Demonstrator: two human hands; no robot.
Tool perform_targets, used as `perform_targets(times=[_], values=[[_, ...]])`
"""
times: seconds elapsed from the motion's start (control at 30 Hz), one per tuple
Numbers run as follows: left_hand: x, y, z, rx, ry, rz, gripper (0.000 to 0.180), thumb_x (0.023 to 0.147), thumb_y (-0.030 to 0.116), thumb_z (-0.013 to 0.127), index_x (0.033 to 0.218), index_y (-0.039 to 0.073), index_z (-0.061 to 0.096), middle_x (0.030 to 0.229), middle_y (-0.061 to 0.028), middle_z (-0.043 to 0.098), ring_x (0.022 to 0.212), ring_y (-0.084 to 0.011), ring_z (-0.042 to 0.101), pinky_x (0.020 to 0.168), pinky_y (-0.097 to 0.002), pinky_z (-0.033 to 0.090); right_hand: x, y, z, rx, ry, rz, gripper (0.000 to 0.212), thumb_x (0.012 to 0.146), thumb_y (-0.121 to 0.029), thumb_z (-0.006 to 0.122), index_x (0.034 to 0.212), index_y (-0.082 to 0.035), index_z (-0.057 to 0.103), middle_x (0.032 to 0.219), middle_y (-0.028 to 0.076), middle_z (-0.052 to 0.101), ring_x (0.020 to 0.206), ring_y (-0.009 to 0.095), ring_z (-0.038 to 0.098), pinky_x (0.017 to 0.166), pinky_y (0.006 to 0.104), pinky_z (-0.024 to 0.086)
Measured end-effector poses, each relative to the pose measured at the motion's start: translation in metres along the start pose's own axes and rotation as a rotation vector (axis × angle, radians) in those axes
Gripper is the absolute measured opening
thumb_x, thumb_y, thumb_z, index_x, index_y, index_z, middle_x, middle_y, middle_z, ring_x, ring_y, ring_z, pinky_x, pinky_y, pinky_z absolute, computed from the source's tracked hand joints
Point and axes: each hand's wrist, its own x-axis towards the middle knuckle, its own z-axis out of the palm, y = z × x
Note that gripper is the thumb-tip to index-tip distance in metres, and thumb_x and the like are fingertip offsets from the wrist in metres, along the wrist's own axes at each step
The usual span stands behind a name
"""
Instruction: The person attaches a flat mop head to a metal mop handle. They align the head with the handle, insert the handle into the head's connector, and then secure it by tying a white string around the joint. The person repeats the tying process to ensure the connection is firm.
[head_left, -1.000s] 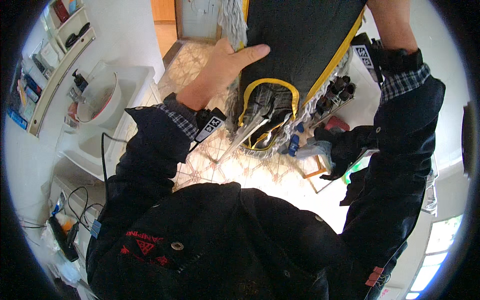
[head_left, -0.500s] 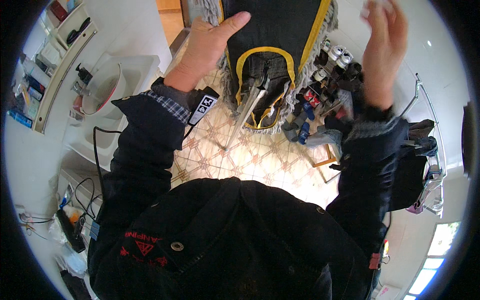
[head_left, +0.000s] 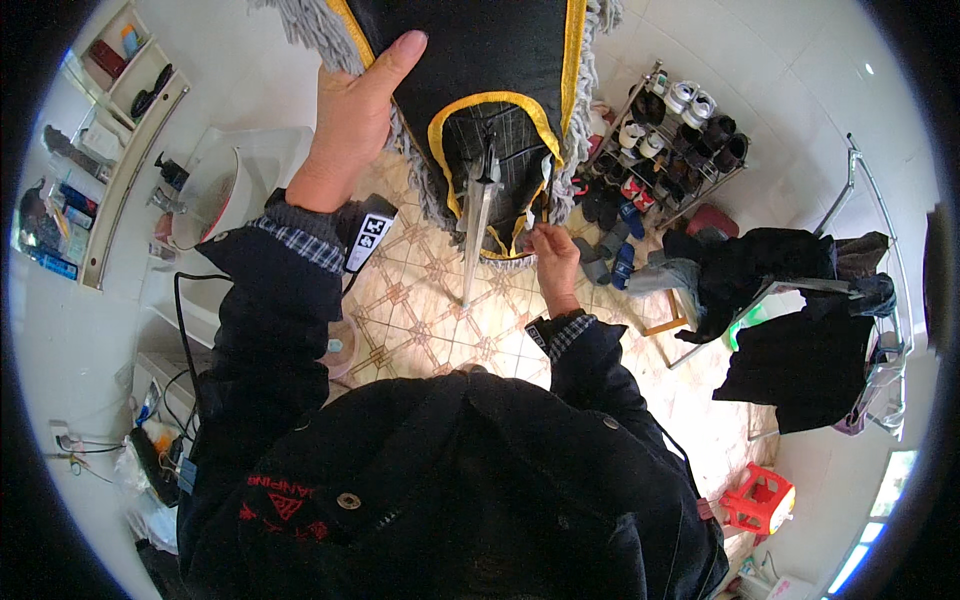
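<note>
A flat mop pad (head_left: 470, 50) with black backing, yellow trim and grey fringe is held up in front of me, backing facing me. At its lower end is a yellow-edged pocket (head_left: 455, 135). A metal mop handle (head_left: 476, 225) slants down from the pocket toward the floor. My left hand (head_left: 355, 125) is closed around the pad's left edge, thumb lying on the backing and fingers hidden behind. Low on the right, my right hand (head_left: 553, 262) pinches at the pad's lower edge, beside a whitish strip; the exact bit between its fingertips is too small to make out.
To the left are a sink with a basin (head_left: 215, 185) and a wall shelf (head_left: 130, 150) of toiletries. A shoe rack (head_left: 665, 140) stands at the far right, with slippers around it. Dark clothes hang on a metal rack (head_left: 850, 190). A red stool (head_left: 757, 500) is at the lower right.
My right hand has come down from the raised, open position at the upper right to the pad's lower edge and closed there. The pad and my left hand appear farther left.
</note>
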Motion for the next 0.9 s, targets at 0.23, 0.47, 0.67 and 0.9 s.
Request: perform_targets(times=[0.23, 0.47, 0.67, 0.9], values=[[-0.003, 0.010, -0.005, -0.012, 0.050, -0.029, 0.025, 0.086, 0.021, 0.076, 0.102, 0.002, 0.070, 0.094, -0.0021, 0.066, 0.078, -0.0072, 0.060, 0.067, -0.0223, 0.048, 0.003, -0.026, 0.005, -0.062, 0.124, -0.117, 0.010, 0.093, -0.004, 0.060, 0.101, 0.002, 0.063, 0.083, 0.001, 0.064, 0.075, 0.008, 0.059, 0.065, 0.0232, 0.049], [0.001, 0.004, -0.019, -0.072, -0.040, -0.040, 0.023, 0.088, 0.011, 0.073, 0.108, 0.003, 0.068, 0.104, -0.0070, 0.068, 0.092, -0.0133, 0.065, 0.081, -0.0283, 0.054, 0.022, -0.067, 0.016, -0.090, -0.079, 0.014, 0.017, 0.096, -0.013, 0.061, 0.094, 0.003, 0.065, 0.076, 0.001, 0.063, 0.071, 0.008, 0.058, 0.066, 0.0243, 0.048], [0.001, 0.000, -0.014, -0.164, 0.020, -0.001, 0.026, 0.087, 0.010, 0.073, 0.110, 0.003, 0.066, 0.107, -0.0078, 0.066, 0.094, -0.0140, 0.065, 0.083, -0.0288, 0.054, 0.035, -0.094, 0.022, -0.442, -0.051, -0.420, 0.012, 0.086, -0.006, 0.068, 0.095, 0.000, 0.064, 0.085, 0.006, 0.064, 0.075, 0.014, 0.061, 0.068, 0.0277, 0.049], [0.002, 0.004, -0.026, -0.152, 0.009, -0.160, 0.028, 0.086, 0.014, 0.075, 0.111, 0.004, 0.066, 0.108, -0.0012, 0.065, 0.094, -0.0100, 0.060, 0.085, -0.0260, 0.049, -0.001, -0.038, 0.019, -0.202, 0.086, -0.192, 0.015, 0.091, 0.000, 0.060, 0.106, 0.001, 0.061, 0.097, 0.003, 0.065, 0.092, 0.012, 0.060, 0.081, 0.0270, 0.048]])
